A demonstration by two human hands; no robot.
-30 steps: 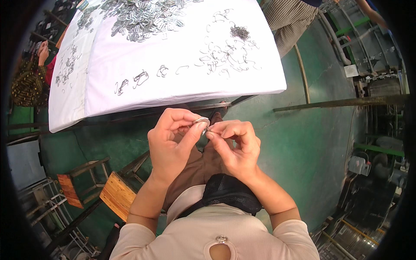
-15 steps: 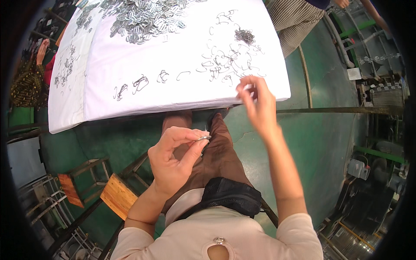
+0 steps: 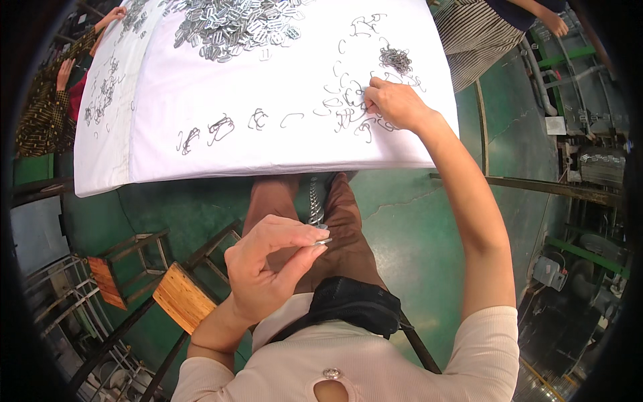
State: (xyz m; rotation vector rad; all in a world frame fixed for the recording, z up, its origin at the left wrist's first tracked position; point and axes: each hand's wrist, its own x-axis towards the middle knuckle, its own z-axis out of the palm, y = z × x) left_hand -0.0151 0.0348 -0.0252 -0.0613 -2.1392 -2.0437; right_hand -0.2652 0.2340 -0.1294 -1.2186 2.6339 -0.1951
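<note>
My left hand (image 3: 271, 264) sits low over my lap, closed in a pinch: thumb and forefinger grip a small flat silver metal clip (image 3: 322, 241) at their tips, with a short string of joined clips (image 3: 315, 204) hanging just beyond it between my brown-trousered knees. A second ago both hands were together here, working on that same piece; since then my right hand (image 3: 395, 104) has left it and gone out to the far right part of the table covered in white cloth (image 3: 268, 147). There its fingers are curled down onto a loose scatter of thin bent wire hooks (image 3: 345, 110), touching them; whether a hook is already caught between the fingertips I cannot tell, as the knuckles hide them. I judge that one joining is finished and I am fetching the next hook while the left hand keeps the clip ready. Just beyond my right hand lies a small dark tangle of more wire hooks (image 3: 395, 59), and at the far middle of the table a big heap of silver clips (image 3: 234, 27). A few hooks lie apart along the near edge (image 3: 218, 130). Another person's patterned sleeve (image 3: 40, 114) reaches in at the far left.
</note>
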